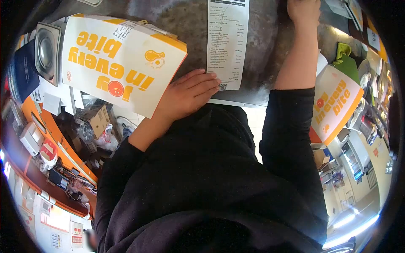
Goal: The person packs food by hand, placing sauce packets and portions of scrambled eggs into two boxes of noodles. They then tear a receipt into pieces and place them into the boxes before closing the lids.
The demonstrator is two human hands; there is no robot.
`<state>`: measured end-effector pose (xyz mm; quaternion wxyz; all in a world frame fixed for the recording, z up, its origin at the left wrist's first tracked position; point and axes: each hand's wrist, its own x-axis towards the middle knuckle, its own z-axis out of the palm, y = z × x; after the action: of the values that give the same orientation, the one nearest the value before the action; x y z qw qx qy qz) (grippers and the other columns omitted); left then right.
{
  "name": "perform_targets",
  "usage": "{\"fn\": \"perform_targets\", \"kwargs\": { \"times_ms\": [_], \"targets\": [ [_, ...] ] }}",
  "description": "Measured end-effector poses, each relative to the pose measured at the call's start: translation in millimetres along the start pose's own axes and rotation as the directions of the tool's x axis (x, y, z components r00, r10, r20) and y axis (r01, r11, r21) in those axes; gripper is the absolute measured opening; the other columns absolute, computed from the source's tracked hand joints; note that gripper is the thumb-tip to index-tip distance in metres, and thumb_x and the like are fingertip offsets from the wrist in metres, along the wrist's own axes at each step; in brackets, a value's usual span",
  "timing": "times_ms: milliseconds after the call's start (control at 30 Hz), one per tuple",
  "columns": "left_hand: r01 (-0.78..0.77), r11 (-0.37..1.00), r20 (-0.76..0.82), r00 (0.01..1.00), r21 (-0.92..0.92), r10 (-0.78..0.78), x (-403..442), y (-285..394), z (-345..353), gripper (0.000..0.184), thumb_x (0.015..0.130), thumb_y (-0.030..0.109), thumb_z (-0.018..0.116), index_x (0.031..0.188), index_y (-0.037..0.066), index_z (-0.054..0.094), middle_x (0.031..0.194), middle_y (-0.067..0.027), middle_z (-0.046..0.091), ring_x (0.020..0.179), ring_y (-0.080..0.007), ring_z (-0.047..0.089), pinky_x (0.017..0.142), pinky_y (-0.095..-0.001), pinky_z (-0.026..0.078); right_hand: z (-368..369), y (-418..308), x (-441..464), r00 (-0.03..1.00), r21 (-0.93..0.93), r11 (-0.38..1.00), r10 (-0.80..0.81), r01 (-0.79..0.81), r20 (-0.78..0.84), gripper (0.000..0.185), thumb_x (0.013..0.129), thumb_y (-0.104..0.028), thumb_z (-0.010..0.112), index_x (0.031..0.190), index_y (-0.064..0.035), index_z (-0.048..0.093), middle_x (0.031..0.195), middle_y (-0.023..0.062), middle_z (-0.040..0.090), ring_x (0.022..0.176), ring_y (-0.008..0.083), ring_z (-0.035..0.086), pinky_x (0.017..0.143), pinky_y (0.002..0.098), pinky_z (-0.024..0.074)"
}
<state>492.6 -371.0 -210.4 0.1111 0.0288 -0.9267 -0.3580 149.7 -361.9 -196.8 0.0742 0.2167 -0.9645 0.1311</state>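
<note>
My left hand (187,96) lies flat at the near edge of a dark metal worktop (185,46), fingers stretched out. Its fingertips touch or overlap the lower left edge of a long printed receipt (225,46). Just left of that hand stands a white paper box (126,63) with yellow lettering that reads upside down and a small handwritten label near its top. At the top right my right hand (304,12) reaches forward over the worktop. The frame's edge cuts off its fingers, so what it holds, if anything, is hidden.
Right of my right arm is another lettered box (335,103), with a green cloth (344,52) behind it. A metal container (47,55) stands at the left. Below left are an orange counter (59,139) and an open cardboard box (100,122) among plastic bags.
</note>
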Motion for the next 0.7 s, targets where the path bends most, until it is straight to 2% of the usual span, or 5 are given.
{"fn": "perform_targets", "kwargs": {
  "times_ms": [300,400,500,567,700],
  "targets": [
    [0.032,0.999,0.015,0.999,-0.039,-0.031,4,2,-2,0.026,0.076,0.007,0.069,0.102,0.009,0.067,0.116,-0.0012,0.064,0.114,-0.0174,0.058,0.100,-0.0377,0.046,11,15,11,0.999,0.042,0.999,-0.012,0.014,-0.041,0.055,0.083,-0.033,0.067,0.126,-0.0049,0.048,0.126,0.0243,0.049,0.114,0.0423,0.050,0.094,0.0497,0.0425],
    [0.044,0.997,0.008,0.999,-0.071,-0.043,1,2,-1,0.035,0.075,0.008,0.071,0.109,0.009,0.065,0.115,-0.0032,0.064,0.113,-0.0201,0.058,0.102,-0.0400,0.044,3,21,-10,1.000,0.410,0.912,-0.003,-0.004,0.018,0.054,0.083,-0.029,0.068,0.127,-0.0061,0.048,0.127,0.0236,0.050,0.114,0.0415,0.051,0.094,0.0499,0.0423],
    [0.252,0.929,0.082,0.968,-0.270,-0.239,-3,-1,-3,0.045,0.074,0.021,0.076,0.114,0.007,0.061,0.120,-0.0108,0.060,0.114,-0.0280,0.056,0.103,-0.0425,0.041,-39,-2,-87,0.990,0.817,0.561,0.046,-0.137,0.134,0.050,0.068,-0.010,0.076,0.111,-0.0034,0.052,0.108,0.0155,0.057,0.099,0.0318,0.057,0.083,0.0387,0.0460],
    [0.230,0.934,0.086,0.973,-0.272,-0.214,-10,-2,-8,0.063,0.073,0.038,0.076,0.119,0.004,0.051,0.122,-0.0129,0.059,0.115,-0.0346,0.055,0.099,-0.0437,0.043,-44,6,-135,0.868,0.758,0.471,-0.426,0.452,-0.254,0.043,0.059,-0.004,0.074,0.100,-0.0069,0.061,0.096,0.0105,0.056,0.092,0.0300,0.058,0.077,0.0392,0.0473],
    [0.188,0.958,0.039,0.982,-0.215,-0.184,-13,-2,-5,0.081,0.071,0.060,0.072,0.118,-0.001,0.047,0.129,-0.0171,0.052,0.118,-0.0399,0.051,0.096,-0.0455,0.044,-70,27,-208,0.767,0.773,0.524,-0.637,0.357,0.078,0.029,0.060,0.002,0.072,0.084,-0.0151,0.071,0.098,0.0071,0.060,0.094,0.0237,0.061,0.081,0.0356,0.0503]
  ]
}}
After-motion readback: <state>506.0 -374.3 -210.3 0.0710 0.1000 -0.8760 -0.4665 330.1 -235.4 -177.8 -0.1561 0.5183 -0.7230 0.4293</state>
